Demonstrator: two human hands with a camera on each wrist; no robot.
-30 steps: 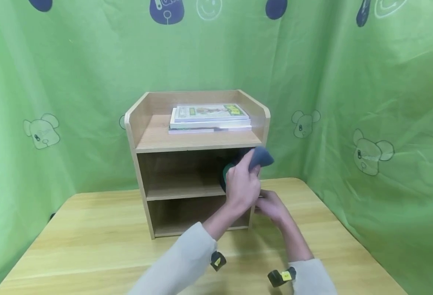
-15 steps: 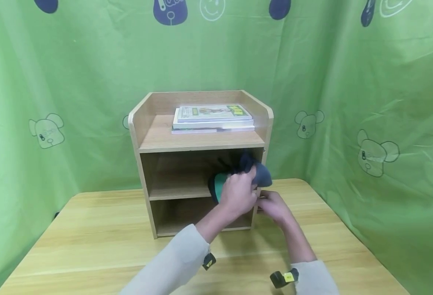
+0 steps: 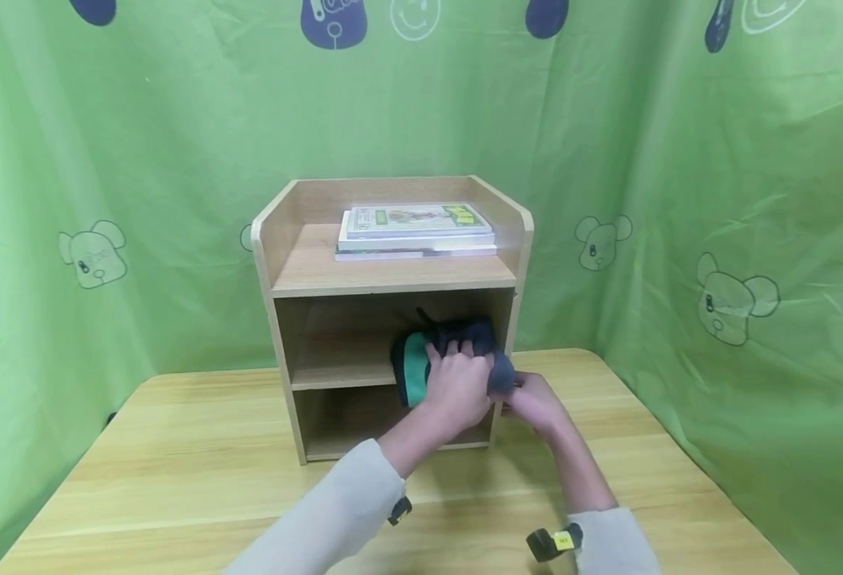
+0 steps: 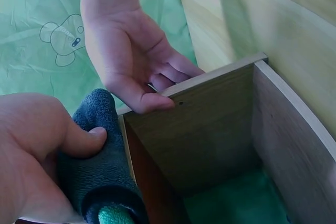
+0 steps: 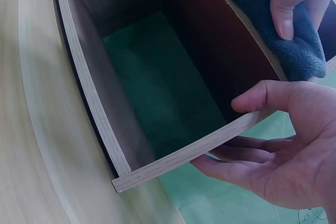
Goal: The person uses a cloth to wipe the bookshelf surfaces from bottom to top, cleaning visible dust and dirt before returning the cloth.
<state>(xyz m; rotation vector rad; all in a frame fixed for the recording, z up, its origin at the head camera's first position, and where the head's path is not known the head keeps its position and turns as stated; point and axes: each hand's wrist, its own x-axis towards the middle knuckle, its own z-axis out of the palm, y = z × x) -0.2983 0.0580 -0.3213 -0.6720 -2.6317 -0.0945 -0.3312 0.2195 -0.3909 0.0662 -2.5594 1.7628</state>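
Evidently your left hand (image 3: 457, 387) grips the cloth (image 3: 475, 334) over the front edge of the middle board (image 3: 346, 374), at its right end, thumb and fingers likely sandwiching that edge for firm contact. Your right hand (image 3: 536, 403) clasps the shelf's (image 3: 306, 267) right side panel (image 4: 210, 129), probably to steady it against the push. The head view shows the books (image 3: 417, 231) up top but hides your left thumb; the left wrist view reveals it pressing the cloth. Both wrist views show your right thumb inside the panel, which the head view can't.
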